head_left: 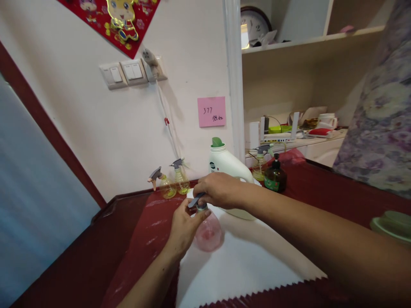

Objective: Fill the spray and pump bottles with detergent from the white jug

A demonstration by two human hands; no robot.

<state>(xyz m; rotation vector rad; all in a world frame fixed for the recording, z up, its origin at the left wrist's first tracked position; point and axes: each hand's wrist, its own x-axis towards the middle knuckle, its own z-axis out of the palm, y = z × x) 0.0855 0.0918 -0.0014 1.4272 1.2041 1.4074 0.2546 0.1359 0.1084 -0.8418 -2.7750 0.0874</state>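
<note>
A pink, rounded spray bottle (pixel 209 234) stands on a white sheet with a zigzag edge (pixel 257 261). My left hand (pixel 182 226) is closed round its neck, with the thumb across the front. From above, my right hand (pixel 218 189) grips the grey spray head (pixel 196 199) at the top of that bottle; my fingers partly hide it, so how firmly it is seated cannot be seen. Just behind my right hand is a pale green jug (pixel 229 161) with a handle. Something green (pixel 216 141) sticks up from its uncapped mouth.
Two clear spray bottles (pixel 167 186) with yellowish liquid stand by the wall at left. Another spray bottle (pixel 258 167) and a dark pump bottle (pixel 275 176) are right of the jug. A green bowl-like container (pixel 393 224) sits at the right edge of the dark red table (pixel 334 192).
</note>
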